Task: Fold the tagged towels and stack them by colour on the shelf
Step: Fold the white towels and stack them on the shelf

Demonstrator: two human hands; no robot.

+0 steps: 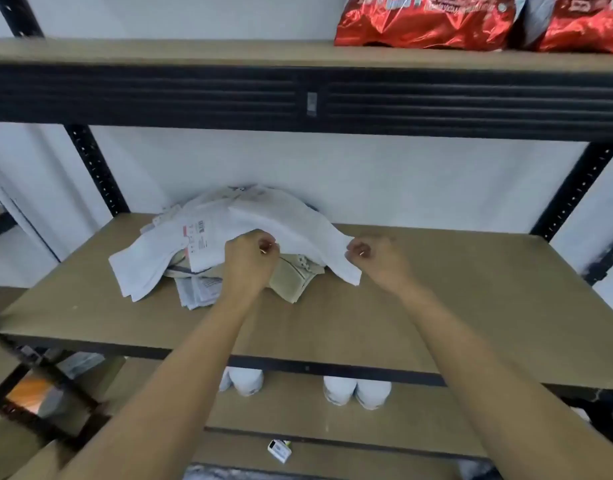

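Together, left hand (251, 259) and right hand (376, 259) pinch one white towel (281, 220).

Both my bare forearms reach forward from the bottom of the view, the left from the lower left and the right from the lower right, drawing a little closer together toward the wrists. My left hand (251, 259) is turned back-up, its fingers (265, 244) curled in tight and pinching the near edge of the white towel (281, 216). My right hand (376, 259) is level with it, near but apart. Its fingers (358, 250) are curled the same way and pinch that same edge further along. Both wrists are nearly straight, in line with the forearms.
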